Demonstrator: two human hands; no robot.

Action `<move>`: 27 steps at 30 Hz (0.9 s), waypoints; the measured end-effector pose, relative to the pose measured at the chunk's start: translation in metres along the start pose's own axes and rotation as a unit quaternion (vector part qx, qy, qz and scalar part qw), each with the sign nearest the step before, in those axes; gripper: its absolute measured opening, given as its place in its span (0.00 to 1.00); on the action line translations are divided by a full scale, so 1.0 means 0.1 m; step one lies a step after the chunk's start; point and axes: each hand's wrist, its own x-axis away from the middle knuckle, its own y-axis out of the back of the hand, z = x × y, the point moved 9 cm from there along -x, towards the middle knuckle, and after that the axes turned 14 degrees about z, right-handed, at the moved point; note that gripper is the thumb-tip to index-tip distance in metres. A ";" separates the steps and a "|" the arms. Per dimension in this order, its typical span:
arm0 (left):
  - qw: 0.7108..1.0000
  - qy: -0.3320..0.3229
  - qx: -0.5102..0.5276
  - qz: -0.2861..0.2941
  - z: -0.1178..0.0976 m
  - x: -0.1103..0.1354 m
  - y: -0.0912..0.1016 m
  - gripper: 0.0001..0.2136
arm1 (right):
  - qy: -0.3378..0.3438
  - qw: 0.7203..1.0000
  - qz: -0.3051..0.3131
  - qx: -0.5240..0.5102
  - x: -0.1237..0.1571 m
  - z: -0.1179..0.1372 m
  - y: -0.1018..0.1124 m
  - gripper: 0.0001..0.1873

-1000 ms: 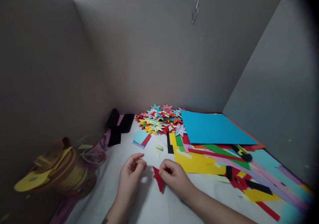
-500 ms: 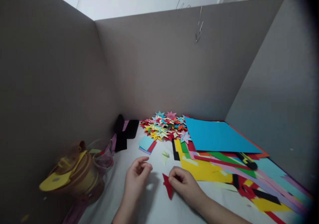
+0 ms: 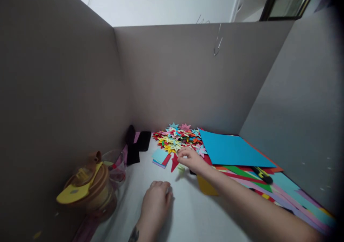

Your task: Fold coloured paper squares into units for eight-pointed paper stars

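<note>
My right hand (image 3: 191, 159) reaches out in front of the heap of folded paper stars (image 3: 174, 138). Its thumb and forefinger pinch a small pointed piece of folded red paper (image 3: 174, 162). Just below that lies a pale green folded paper piece (image 3: 181, 169), partly blurred. My left hand (image 3: 157, 203) rests on the white table (image 3: 185, 213) nearer to me. Its fingers are curled down and together, with nothing visible in them. Beside the red piece is a small stack of paper squares (image 3: 160, 156), light blue on top.
A large blue sheet (image 3: 233, 148) covers coloured paper strips (image 3: 290, 202) on the right, beside a yellow-and-black cutter (image 3: 263, 175). Left stand a brown-lidded jar (image 3: 91, 184), a clear cup (image 3: 116, 166) and black items (image 3: 142, 141). Grey partitions (image 3: 177, 80) surround the table.
My right hand has moved forward with the red folded paper, close to the stars and pale green piece. My left hand has turned palm down and its fingers have curled in. The view has shifted slightly.
</note>
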 end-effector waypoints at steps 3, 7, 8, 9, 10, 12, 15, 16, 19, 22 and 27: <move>1.000 0.004 -0.013 0.005 0.00 0.00 0.00 0.13 | -0.073 0.992 0.028 0.100 -0.20 -0.17 -0.17 0.04; 1.000 -0.003 -0.027 0.009 -0.01 0.00 0.00 0.13 | -0.099 0.984 0.029 0.147 -0.22 -0.30 -0.39 0.07; 0.999 -0.003 -0.031 0.011 -0.02 0.00 -0.01 0.13 | -0.105 0.982 0.025 0.158 -0.20 -0.31 -0.42 0.07; 0.999 -0.004 -0.034 0.013 -0.02 -0.01 -0.01 0.13 | -0.108 0.979 0.020 0.173 -0.19 -0.30 -0.44 0.08; 0.999 -0.003 -0.035 0.014 -0.02 -0.01 -0.01 0.13 | -0.110 0.975 0.015 0.191 -0.17 -0.28 -0.45 0.08; 0.999 0.001 -0.035 0.013 -0.02 -0.01 -0.01 0.13 | -0.112 0.965 0.009 0.236 -0.16 -0.24 -0.46 0.08; 0.999 0.008 -0.035 0.016 -0.02 0.00 0.00 0.13 | -0.118 0.954 -0.004 0.276 -0.14 -0.19 -0.45 0.08; 0.999 0.009 -0.034 0.017 -0.03 0.01 0.00 0.13 | -0.113 0.953 -0.008 0.280 -0.13 -0.16 -0.45 0.08; 0.999 0.009 -0.034 0.019 -0.03 0.02 0.00 0.14 | -0.067 0.953 -0.002 0.296 -0.11 -0.07 -0.49 0.09; 0.999 0.007 -0.035 0.016 -0.02 0.01 -0.01 0.13 | -0.030 0.949 0.018 0.314 -0.06 0.02 -0.56 0.08; 0.999 -0.003 -0.043 0.011 -0.01 -0.01 -0.03 0.12 | -0.039 0.949 0.022 0.311 0.01 0.05 -0.65 0.09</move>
